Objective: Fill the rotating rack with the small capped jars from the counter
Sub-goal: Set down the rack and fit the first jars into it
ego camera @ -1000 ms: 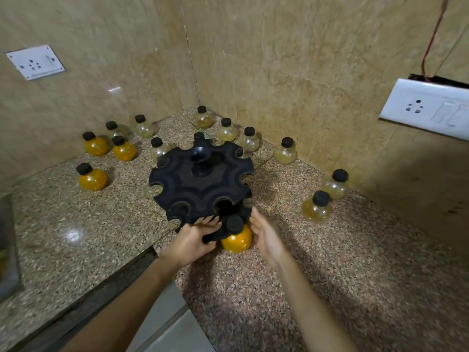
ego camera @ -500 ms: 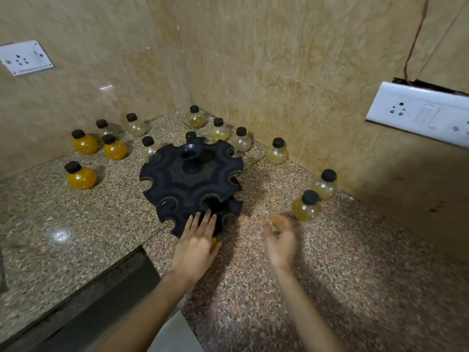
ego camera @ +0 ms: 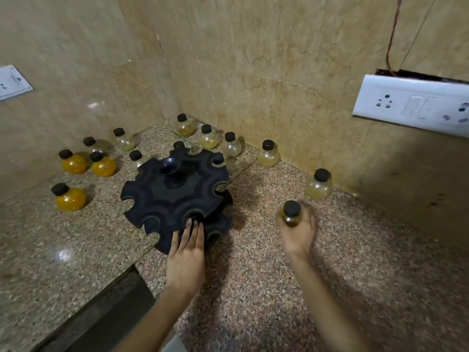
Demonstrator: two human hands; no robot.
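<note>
The black two-tier rotating rack (ego camera: 175, 196) stands in the counter's corner, its upper notches without jars. My left hand (ego camera: 186, 255) lies flat against the rack's near side, fingers straight, covering the lower tier there. To the right, my right hand (ego camera: 297, 229) grips a small round jar (ego camera: 291, 215) of yellowish liquid with a black cap, blurred by motion. Another pale jar (ego camera: 318, 185) stands just beyond it by the wall. Several more capped jars, such as the orange jar (ego camera: 68, 198), ring the rack on the counter.
Tiled walls meet in a corner behind the rack. A white switch plate (ego camera: 413, 107) projects from the right wall and a white socket (ego camera: 11, 82) is on the left wall. The granite counter (ego camera: 279, 288) has a dark cut-out edge (ego camera: 101, 313) at the front left.
My right hand moved right and took hold of the pale jar near the wall. My left hand stays flat on the rack's front, covering the orange jar slotted into the lower tier earlier.
</note>
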